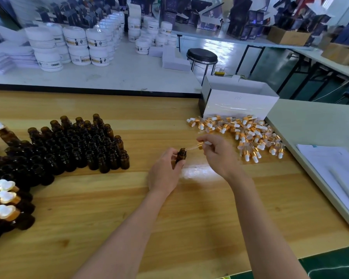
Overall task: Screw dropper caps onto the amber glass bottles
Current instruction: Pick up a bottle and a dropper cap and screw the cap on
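most of the job looks ahead: a few capped bottles [4,198] stand at the far left edge of the surface [169,218], a big crowd of open bottles [79,146] waits beside them, and a pile of caps [246,133] lies against the white box [238,105]. the left hand [165,170] grips one bottle [181,156] upright near the middle. the right hand [218,156] pinches a dropper cap [199,145], tube tip at the bottle's mouth, not yet screwed on. the wood between crowd and pile seems to leave working room.
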